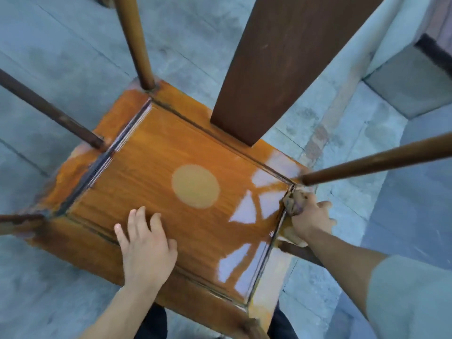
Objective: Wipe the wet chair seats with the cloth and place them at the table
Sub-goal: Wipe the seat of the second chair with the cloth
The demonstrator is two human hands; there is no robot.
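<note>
One wooden chair seat (156, 172), orange-brown and glossy, bearing one pale round patch (195, 185) near its middle and several bright wet reflections toward its right edge. One broad dark back slat (276, 64) and four round rods rising from the seat's corners and sides: upper middle (133, 40), upper left (49, 110), left edge (17, 218), right (376, 162). Two hands: left hand (144, 248) flat on the seat, right hand (310, 216) bunched around one cloth (292, 204).

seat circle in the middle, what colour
Pale tan, lighter than the orange-brown seat around the circle; head view.
</note>
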